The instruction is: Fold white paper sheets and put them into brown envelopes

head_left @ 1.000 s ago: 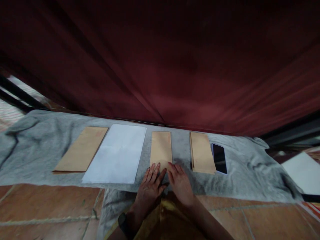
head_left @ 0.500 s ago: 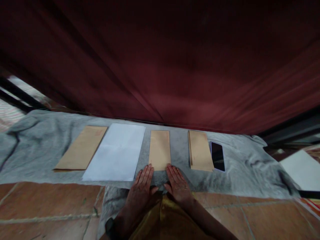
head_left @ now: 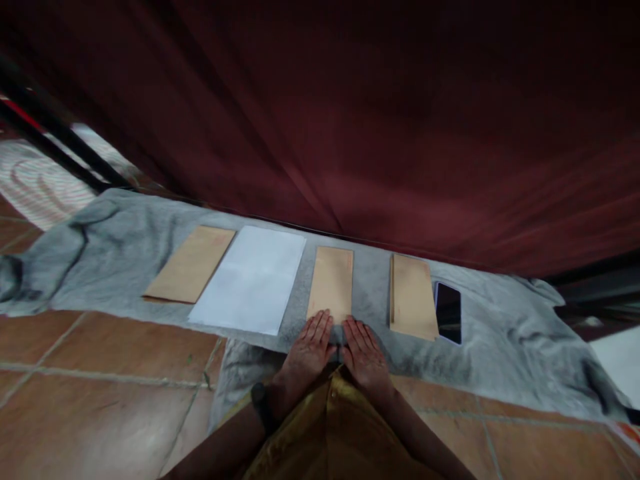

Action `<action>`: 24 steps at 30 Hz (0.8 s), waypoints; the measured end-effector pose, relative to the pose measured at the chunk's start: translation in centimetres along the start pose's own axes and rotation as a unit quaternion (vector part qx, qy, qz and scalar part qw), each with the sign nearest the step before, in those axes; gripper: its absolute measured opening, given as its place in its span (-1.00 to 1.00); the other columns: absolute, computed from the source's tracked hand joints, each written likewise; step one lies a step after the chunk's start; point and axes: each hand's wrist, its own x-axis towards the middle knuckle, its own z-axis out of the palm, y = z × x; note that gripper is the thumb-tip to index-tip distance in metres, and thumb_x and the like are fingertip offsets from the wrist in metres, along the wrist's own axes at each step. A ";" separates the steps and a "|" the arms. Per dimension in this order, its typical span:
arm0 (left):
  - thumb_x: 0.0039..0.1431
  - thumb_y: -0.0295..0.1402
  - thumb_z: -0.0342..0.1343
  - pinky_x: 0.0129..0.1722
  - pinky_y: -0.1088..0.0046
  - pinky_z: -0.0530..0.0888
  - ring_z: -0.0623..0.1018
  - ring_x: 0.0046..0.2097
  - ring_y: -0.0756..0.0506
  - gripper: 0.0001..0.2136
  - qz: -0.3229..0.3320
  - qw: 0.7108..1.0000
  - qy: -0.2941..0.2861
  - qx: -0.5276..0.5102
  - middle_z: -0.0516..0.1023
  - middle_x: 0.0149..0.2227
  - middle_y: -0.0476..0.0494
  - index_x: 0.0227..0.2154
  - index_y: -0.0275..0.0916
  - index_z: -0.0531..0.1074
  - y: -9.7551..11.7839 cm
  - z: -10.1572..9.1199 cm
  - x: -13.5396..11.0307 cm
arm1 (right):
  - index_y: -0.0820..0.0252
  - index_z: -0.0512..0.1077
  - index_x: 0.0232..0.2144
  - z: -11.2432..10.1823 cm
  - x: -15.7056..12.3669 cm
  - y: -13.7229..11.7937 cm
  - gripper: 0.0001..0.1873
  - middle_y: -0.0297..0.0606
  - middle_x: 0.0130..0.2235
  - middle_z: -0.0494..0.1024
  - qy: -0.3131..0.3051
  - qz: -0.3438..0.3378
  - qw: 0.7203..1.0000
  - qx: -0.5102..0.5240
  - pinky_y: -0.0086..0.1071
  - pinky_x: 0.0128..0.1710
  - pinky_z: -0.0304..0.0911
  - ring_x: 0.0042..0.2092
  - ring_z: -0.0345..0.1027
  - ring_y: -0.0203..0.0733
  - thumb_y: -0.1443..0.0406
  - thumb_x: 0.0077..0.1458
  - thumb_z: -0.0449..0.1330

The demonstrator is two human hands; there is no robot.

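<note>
A brown paper envelope (head_left: 331, 280) lies flat in front of me on a grey cloth (head_left: 370, 287). The fingertips of my left hand (head_left: 309, 353) rest on its near left corner, fingers stretched out flat. My right hand (head_left: 366, 357) also lies flat, its fingertips at the near right corner. Neither hand grips anything. To the left are white paper sheets (head_left: 250, 280), and beyond them a larger folded brown envelope (head_left: 193, 265). On the right sits a small stack of brown envelopes (head_left: 413, 297).
A phone (head_left: 449, 313) with a dark screen lies just right of the stacked envelopes. Behind the cloth hangs a dark red fabric (head_left: 340, 133). Terracotta floor tiles (head_left: 110, 400) show along the near side. A white object (head_left: 620, 363) stands at the right edge.
The view has tilted and turned slightly, so the items appear shifted right. My left hand's fingertips now reach a little further onto the envelope; both hands stay flat.
</note>
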 end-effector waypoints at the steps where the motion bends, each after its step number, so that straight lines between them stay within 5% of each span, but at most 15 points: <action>1: 0.41 -0.19 -0.11 0.33 0.15 0.27 0.24 0.40 -0.25 -0.41 -0.003 1.000 -0.004 -0.003 0.18 0.39 -0.47 0.36 -0.49 0.08 -0.1 -0.1 -0.4 | 0.28 0.06 0.42 -0.1 -0.1 0.1 -0.40 -0.06 0.36 0.26 0.000 0.004 1.000 0.004 -0.02 0.38 0.09 0.39 0.11 -0.01 0.26 0.41 -0.06; 7: 0.36 0.08 -0.10 0.33 0.03 0.22 0.17 0.41 -0.41 -0.19 -0.012 0.999 -0.009 0.036 0.10 0.39 -0.66 0.34 -0.63 0.08 0.8 -0.2 -1.2 | 0.24 0.17 0.38 -1.5 1.7 0.6 -0.47 -0.09 0.33 0.33 -0.026 -0.001 0.996 0.080 -0.01 0.36 0.14 0.37 0.15 -0.06 0.24 0.44 -0.11; 12: 0.33 0.10 -0.07 0.31 -0.04 0.20 0.21 0.39 -0.44 -0.22 0.005 0.999 -0.014 0.047 0.17 0.36 -0.67 0.31 -0.56 0.18 1.0 -0.1 -1.0 | 0.22 0.17 0.37 -2.1 5.4 0.4 -0.48 -0.16 0.38 0.25 -0.089 -0.086 0.986 0.112 -0.08 0.40 0.09 0.40 0.06 -0.18 0.26 0.45 -0.15; 24: 0.27 0.17 -0.03 0.31 -0.01 0.19 0.26 0.37 -0.40 -0.19 -0.021 0.999 -0.019 0.040 0.23 0.35 -0.58 0.35 -0.39 0.15 0.8 -0.3 -0.5 | 0.24 0.22 0.34 1.2 14.9 2.9 -0.49 -0.15 0.40 0.19 -0.095 -0.115 0.988 0.047 -0.10 0.42 -0.02 0.41 0.02 -0.15 0.23 0.45 -0.10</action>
